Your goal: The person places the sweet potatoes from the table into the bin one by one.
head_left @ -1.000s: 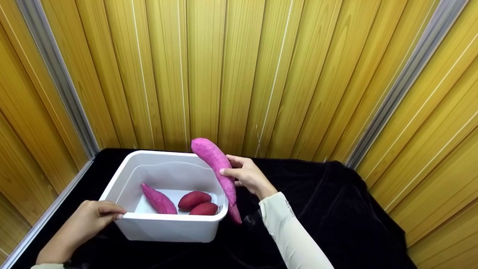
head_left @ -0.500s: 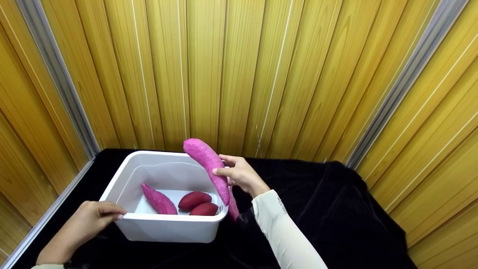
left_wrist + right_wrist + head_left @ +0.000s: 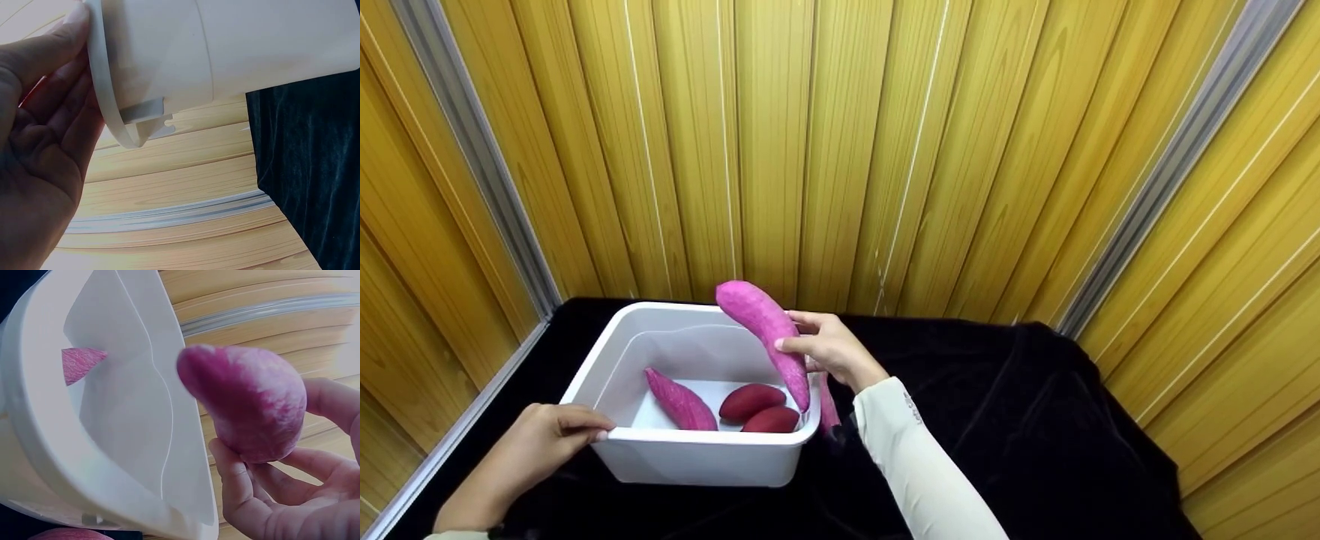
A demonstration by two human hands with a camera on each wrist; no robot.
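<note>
At the near left corner of a white plastic bin [image 3: 690,457], my left hand [image 3: 544,439] pinches the rim between thumb and fingers. The left wrist view shows this hold too, with the thumb on the bin rim [image 3: 100,73]. My right hand [image 3: 834,349] grips a long, curved pink sweet potato [image 3: 757,311] over the bin's right side; in the right wrist view this sweet potato [image 3: 247,405] points toward the camera. On the bin floor lie a smaller purple sweet potato [image 3: 682,401] and two dark red sweet potatoes [image 3: 750,401] side by side.
Another pink sweet potato [image 3: 829,405] lies just right of the bin, mostly hidden by the right wrist. Black cloth [image 3: 997,420] covers the table. Yellow wood-look panels [image 3: 840,150] stand behind and at both sides, joined by grey corner posts [image 3: 1155,195].
My right hand has moved left with the long sweet potato, from the bin's right edge to over its right part. The left hand and the bin stay in place.
</note>
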